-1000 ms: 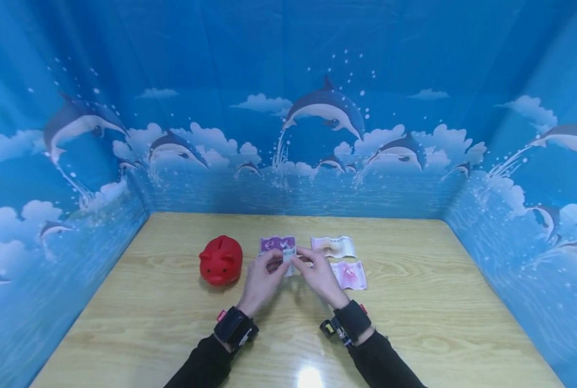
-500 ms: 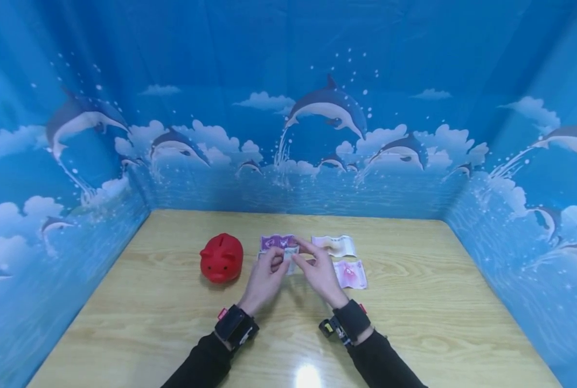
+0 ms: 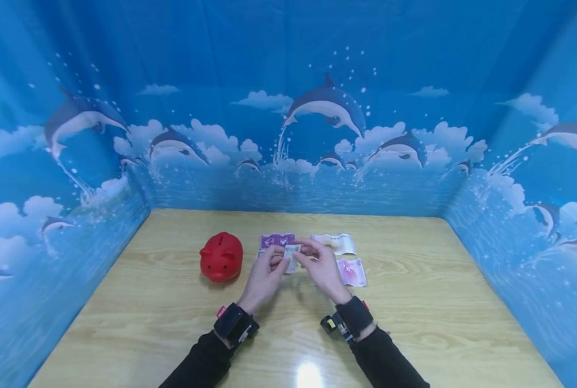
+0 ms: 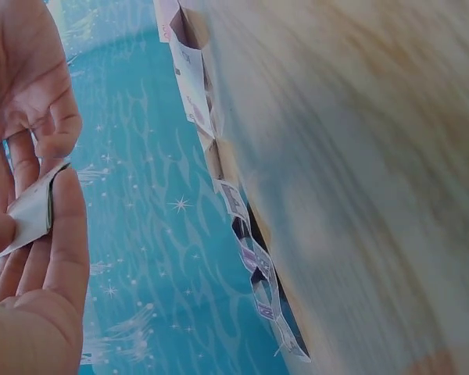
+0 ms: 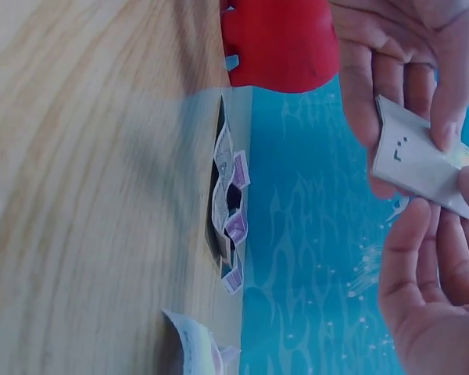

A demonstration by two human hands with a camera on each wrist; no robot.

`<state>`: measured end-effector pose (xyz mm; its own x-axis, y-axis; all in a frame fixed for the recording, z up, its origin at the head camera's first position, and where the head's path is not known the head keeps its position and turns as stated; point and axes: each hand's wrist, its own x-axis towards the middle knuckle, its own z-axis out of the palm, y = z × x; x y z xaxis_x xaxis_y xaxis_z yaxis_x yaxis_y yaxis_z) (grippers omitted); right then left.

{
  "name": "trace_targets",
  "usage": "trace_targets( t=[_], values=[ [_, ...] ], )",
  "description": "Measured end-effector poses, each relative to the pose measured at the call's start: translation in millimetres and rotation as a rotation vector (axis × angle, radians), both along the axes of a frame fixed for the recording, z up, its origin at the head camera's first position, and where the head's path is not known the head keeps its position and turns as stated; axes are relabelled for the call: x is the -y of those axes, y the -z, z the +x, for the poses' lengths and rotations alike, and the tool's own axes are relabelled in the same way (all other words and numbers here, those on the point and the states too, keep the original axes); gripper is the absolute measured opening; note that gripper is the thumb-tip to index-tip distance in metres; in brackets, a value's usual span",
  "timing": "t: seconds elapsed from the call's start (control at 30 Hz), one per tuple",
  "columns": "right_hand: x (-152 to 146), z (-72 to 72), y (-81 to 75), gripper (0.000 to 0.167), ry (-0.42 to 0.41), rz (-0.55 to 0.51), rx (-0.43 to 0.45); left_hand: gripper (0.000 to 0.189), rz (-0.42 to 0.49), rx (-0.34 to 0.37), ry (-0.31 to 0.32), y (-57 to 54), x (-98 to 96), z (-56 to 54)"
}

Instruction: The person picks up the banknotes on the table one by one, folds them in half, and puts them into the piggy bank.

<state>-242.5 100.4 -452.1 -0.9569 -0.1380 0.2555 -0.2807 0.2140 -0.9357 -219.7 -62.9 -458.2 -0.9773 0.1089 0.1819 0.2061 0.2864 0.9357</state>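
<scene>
A small folded banknote (image 3: pixel 292 251) is between my two hands, raised off the table. My left hand (image 3: pixel 263 277) pinches it, thumb on the near face and fingers behind. On the other side my right hand (image 3: pixel 323 270) holds it too; its thumb lies on the note's edge in the right wrist view. The folded banknote (image 5: pixel 418 160) shows a pale face with a few dark dots there. Behind and below the hands lie a purple banknote (image 3: pixel 277 240) and a greyish one (image 3: pixel 291 267), partly hidden. A red piggy bank (image 3: pixel 222 257) stands left of my left hand.
Right of my right hand, a pale yellowish banknote (image 3: pixel 341 244) and a pink banknote (image 3: pixel 352 272) lie wavy on the wooden table (image 3: pixel 429 302). A blue dolphin-print curtain (image 3: pixel 288 186) rises along the table's back and sides.
My right hand has shifted slightly to the right, and its fingers have changed position on the folded banknote. The note has moved a little right with them. My left hand keeps its pinch.
</scene>
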Motion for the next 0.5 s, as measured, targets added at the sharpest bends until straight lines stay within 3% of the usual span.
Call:
trace_targets(
  t=[0.27, 0.5],
  values=[
    [-2.2, -1.1, -1.6, 0.03, -0.007, -0.062, 0.061, 0.016, 0.082, 0.016, 0.056, 1.1, 1.9, -2.6],
    [-2.6, 1.2, -5.8, 0.03, -0.03, -0.064, 0.068, 0.019, 0.122, 0.04, 0.061, 0.3, 4.0, -3.0]
  ],
)
